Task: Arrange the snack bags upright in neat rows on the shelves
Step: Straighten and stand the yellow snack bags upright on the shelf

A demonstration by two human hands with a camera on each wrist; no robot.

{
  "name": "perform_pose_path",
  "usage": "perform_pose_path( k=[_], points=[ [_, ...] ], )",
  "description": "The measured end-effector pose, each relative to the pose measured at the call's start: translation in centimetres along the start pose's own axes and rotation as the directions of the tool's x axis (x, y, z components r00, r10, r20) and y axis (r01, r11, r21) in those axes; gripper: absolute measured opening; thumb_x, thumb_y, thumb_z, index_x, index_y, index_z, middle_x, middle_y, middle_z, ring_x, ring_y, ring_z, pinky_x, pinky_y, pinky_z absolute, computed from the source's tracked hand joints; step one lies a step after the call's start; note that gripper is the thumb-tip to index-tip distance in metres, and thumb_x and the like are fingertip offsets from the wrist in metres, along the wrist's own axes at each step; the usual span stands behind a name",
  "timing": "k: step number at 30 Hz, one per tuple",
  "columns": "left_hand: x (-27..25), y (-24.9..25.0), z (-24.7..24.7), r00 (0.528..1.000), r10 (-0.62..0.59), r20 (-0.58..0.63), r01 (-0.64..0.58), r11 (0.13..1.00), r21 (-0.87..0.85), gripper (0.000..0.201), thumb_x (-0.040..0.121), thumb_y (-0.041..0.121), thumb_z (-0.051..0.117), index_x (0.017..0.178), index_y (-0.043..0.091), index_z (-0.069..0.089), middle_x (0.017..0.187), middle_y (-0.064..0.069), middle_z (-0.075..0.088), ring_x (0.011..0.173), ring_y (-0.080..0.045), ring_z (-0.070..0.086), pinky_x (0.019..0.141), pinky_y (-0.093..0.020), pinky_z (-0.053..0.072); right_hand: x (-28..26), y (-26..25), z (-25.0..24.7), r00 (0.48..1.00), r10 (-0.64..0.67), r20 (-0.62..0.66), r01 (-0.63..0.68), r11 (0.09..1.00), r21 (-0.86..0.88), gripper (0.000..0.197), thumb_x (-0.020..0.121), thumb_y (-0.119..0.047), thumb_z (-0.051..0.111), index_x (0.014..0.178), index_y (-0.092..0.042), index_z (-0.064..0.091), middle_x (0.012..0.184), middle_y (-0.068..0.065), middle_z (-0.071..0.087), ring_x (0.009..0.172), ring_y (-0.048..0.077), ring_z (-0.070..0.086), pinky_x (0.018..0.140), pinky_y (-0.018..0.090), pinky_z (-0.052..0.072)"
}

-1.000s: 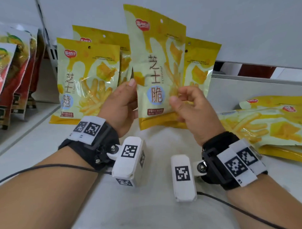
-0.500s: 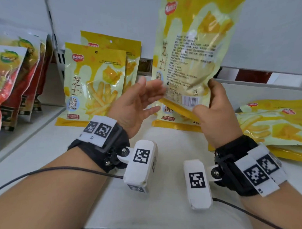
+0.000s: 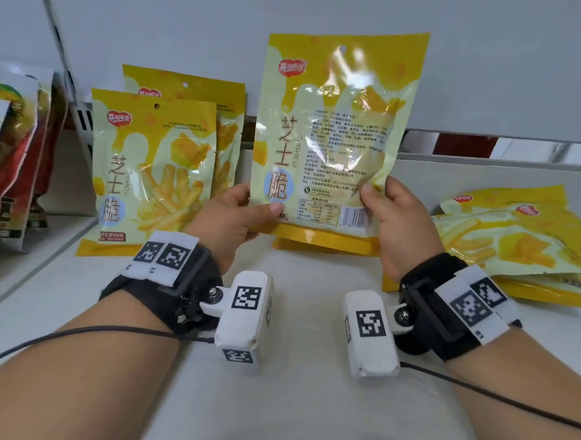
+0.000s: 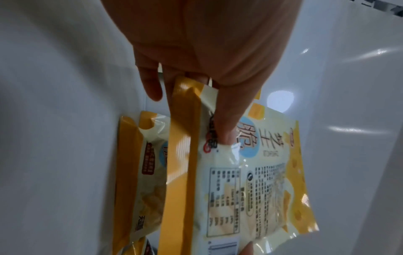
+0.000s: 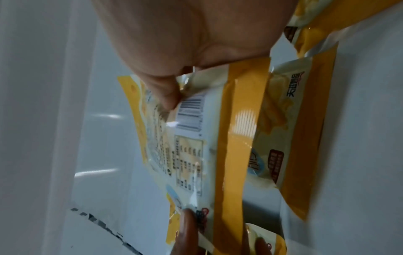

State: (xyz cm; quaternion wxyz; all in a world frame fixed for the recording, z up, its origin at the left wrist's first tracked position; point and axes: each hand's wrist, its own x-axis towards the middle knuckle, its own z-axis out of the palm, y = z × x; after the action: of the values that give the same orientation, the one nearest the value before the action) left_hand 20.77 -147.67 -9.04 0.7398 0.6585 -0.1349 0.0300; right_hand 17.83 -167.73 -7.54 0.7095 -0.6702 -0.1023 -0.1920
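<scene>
I hold a yellow snack bag [image 3: 332, 129] upright above the white shelf [image 3: 289, 401], its printed back with the barcode facing me. My left hand [image 3: 262, 206] pinches its lower left corner, thumb in front. My right hand [image 3: 372, 197] pinches the lower right corner beside the barcode. In the left wrist view my left hand [image 4: 224, 136] presses its thumb on the bag [image 4: 250, 189]. In the right wrist view my right hand [image 5: 167, 100] pinches the bag [image 5: 189, 155]. Another bag [image 3: 316, 248] stands behind it, mostly hidden.
Two yellow bags [image 3: 155, 165] stand upright one behind the other at the left. A pile of flat yellow bags [image 3: 513, 231] lies at the right. Red bags [image 3: 10, 163] stand at the far left on a neighbouring shelf. A white back wall [image 3: 474, 65] closes the shelf behind.
The bag was turned with its back to me, raised and tilted in my right hand alone; now it is lower and upright, and my left hand has taken hold of it again.
</scene>
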Motion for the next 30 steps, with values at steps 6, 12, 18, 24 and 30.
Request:
perform_pose_path(
  k=[6, 12, 18, 24, 30],
  points=[
    [-0.2, 0.3, 0.3, 0.999, 0.018, 0.031, -0.011, 0.976, -0.219, 0.017, 0.085, 0.018, 0.058, 0.100, 0.013, 0.065, 0.089, -0.004, 0.076, 0.080, -0.018, 0.072, 0.066, -0.028, 0.058, 0.3, 0.4, -0.3, 0.999, 0.044, -0.010, -0.045, 0.996, -0.076, 0.019, 0.093, -0.013, 0.054, 0.084, -0.019, 0.069, 0.099, 0.009, 0.072, 0.097, 0.026, 0.067, 0.094, 0.045, 0.051],
    [-0.4, 0.4, 0.5, 1.000, -0.008, -0.011, 0.006, 0.982, -0.187, 0.017, 0.092, 0.005, 0.051, 0.099, 0.011, 0.065, 0.093, -0.008, 0.074, 0.088, -0.027, 0.068, 0.084, -0.041, 0.055, 0.3, 0.5, -0.4, 1.000, 0.014, 0.019, -0.013, 0.997, -0.070, 0.017, 0.094, -0.014, 0.052, 0.091, -0.018, 0.068, 0.095, 0.004, 0.072, 0.093, 0.020, 0.068, 0.086, 0.035, 0.055],
    [-0.6, 1.0, 1.0, 0.996, 0.086, -0.020, -0.088, 0.948, -0.304, 0.020, 0.090, 0.010, 0.050, 0.105, 0.016, 0.062, 0.087, 0.001, 0.075, 0.082, -0.017, 0.071, 0.078, -0.035, 0.059, 0.3, 0.4, -0.5, 0.999, 0.033, 0.031, -0.031, 0.998, -0.055, 0.018, 0.093, -0.011, 0.052, 0.087, -0.014, 0.069, 0.088, 0.004, 0.072, 0.086, 0.018, 0.068, 0.085, 0.038, 0.055],
    [-1.0, 1.0, 1.2, 0.997, 0.058, 0.041, -0.050, 0.983, -0.176, 0.037, 0.081, 0.050, 0.059, 0.098, 0.020, 0.072, 0.103, -0.006, 0.074, 0.099, -0.025, 0.069, 0.087, -0.041, 0.054, 0.2, -0.4, -0.6, 0.997, -0.073, 0.023, 0.069, 0.989, 0.132, 0.016, 0.092, -0.013, 0.054, 0.089, -0.021, 0.068, 0.086, -0.004, 0.075, 0.084, 0.012, 0.070, 0.072, 0.026, 0.056],
    [-0.9, 1.2, 1.4, 0.998, 0.057, 0.027, -0.053, 0.990, -0.130, 0.037, 0.079, 0.054, 0.053, 0.089, 0.028, 0.077, 0.104, -0.006, 0.074, 0.102, -0.027, 0.068, 0.098, -0.051, 0.047, 0.2, -0.8, -0.5, 1.000, -0.025, -0.010, 0.026, 0.970, 0.240, 0.018, 0.093, -0.016, 0.051, 0.087, -0.016, 0.068, 0.084, 0.001, 0.075, 0.081, 0.018, 0.071, 0.077, 0.037, 0.057]
  ],
)
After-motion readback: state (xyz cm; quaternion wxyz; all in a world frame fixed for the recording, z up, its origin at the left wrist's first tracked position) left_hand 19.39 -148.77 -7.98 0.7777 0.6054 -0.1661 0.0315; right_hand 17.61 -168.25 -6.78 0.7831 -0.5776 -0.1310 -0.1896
